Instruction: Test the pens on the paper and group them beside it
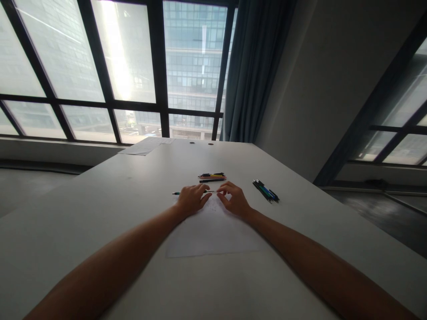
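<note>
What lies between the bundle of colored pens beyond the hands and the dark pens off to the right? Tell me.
Only bare table. The head view shows nothing between the colored pens and the dark pens; the right hand sits nearer, below that stretch.

Two bare forearms in frame, no sleeves visible up to the picture edge. Left hand point(192, 199) and right hand point(235, 199): no gloves, no rings, no watch or wristband that I can make out. Nails too small to tell. Nothing else of the body in view.
</note>
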Motion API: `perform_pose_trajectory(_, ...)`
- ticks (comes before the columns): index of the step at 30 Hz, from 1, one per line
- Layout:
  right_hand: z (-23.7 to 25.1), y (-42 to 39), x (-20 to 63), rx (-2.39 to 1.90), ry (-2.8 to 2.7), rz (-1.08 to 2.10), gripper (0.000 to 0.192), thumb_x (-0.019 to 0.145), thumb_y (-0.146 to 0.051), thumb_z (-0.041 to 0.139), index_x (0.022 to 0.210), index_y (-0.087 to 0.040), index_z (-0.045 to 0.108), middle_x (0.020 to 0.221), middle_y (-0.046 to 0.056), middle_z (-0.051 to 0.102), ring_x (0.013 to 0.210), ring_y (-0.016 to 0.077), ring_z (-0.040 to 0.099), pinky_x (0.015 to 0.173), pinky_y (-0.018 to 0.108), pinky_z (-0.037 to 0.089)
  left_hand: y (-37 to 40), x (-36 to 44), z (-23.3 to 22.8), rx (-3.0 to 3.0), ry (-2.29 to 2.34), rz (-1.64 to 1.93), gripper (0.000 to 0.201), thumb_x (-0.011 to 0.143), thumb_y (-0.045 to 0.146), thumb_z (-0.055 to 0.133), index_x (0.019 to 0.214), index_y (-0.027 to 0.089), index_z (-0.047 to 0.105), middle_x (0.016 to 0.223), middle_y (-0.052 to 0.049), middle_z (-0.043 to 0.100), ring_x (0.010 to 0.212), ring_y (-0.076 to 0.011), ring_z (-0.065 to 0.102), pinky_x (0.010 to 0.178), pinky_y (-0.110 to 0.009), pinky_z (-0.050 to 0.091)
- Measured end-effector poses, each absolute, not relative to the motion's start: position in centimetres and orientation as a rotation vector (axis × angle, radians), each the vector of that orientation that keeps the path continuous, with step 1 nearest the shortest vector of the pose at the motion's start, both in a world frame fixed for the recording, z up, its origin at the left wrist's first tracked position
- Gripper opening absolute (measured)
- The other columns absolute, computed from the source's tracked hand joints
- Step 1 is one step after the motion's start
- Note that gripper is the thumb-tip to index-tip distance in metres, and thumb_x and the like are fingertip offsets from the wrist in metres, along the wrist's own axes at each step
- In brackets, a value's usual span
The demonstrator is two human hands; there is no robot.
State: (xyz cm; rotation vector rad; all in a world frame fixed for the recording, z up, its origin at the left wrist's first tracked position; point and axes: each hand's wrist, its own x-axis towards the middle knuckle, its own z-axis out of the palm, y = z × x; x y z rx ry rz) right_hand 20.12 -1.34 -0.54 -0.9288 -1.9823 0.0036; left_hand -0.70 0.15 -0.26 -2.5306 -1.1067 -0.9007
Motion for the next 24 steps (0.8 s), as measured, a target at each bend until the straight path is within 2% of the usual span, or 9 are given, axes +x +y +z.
perform_pose_trajectory(6,-0.5,-1.5,20.0,-0.864,-2.020,0.043,0.006,0.084,-0.024,0.060,0.088,-0.020,0.064,0.088,0.004,0.062,0.067,0.0137,0.057,0.064,0.028,0.048,0.4,-0.8,-0.5,-2.583,-0.880,-0.953,0.022,0.096,0.032,0.044,0.097,0.020,0.062,0.089,-0.003,0.072,0.077,-0.0161,0.068,0.065,-0.025,0.046)
perform_pose_trajectory(13,-0.2,-2.0,19.6,-0.920,-2.031,0.021,0.005,0.082,-0.020,0.060,0.086,-0.020,0.062,0.088,0.004,0.061,0.068,0.0137,0.056,0.065,0.028,0.047,0.3,-0.9,-0.2,-2.623,-0.909,-0.902,0.022,0.096,0.031,0.044,0.098,0.020,0.063,0.090,-0.004,0.072,0.079,-0.0160,0.067,0.068,-0.026,0.047)
perform_pose_trajectory(16,-0.2,-1.8,19.7,-1.033,-1.994,-0.071,0.005,0.080,-0.018,0.058,0.082,-0.020,0.062,0.088,0.004,0.062,0.070,0.0148,0.056,0.069,0.030,0.046,0.2,-0.9,-0.2,-2.615,-0.977,-0.880,0.024,0.096,0.035,0.044,0.100,0.020,0.063,0.089,-0.004,0.071,0.079,-0.0166,0.067,0.069,-0.026,0.047)
perform_pose_trajectory(20,-0.2,-1.0,20.7,-1.326,-1.951,-0.311,0.003,0.074,-0.016,0.061,0.072,-0.018,0.061,0.092,0.007,0.063,0.085,0.0206,0.056,0.078,0.035,0.041,0.2,-0.8,-0.2,-2.568,-1.124,-0.854,0.029,0.095,0.041,0.046,0.104,0.020,0.063,0.084,-0.004,0.071,0.077,-0.0177,0.067,0.068,-0.027,0.046)
perform_pose_trajectory(24,0.0,-0.6,21.7,-1.538,-1.963,-0.433,0.006,0.074,-0.016,0.062,0.067,-0.017,0.061,0.093,0.010,0.062,0.088,0.0232,0.053,0.077,0.036,0.036,0.1,-0.8,-0.1,-2.569,-1.171,-0.809,0.028,0.094,0.040,0.046,0.104,0.020,0.063,0.084,-0.004,0.071,0.077,-0.0185,0.066,0.069,-0.027,0.046)
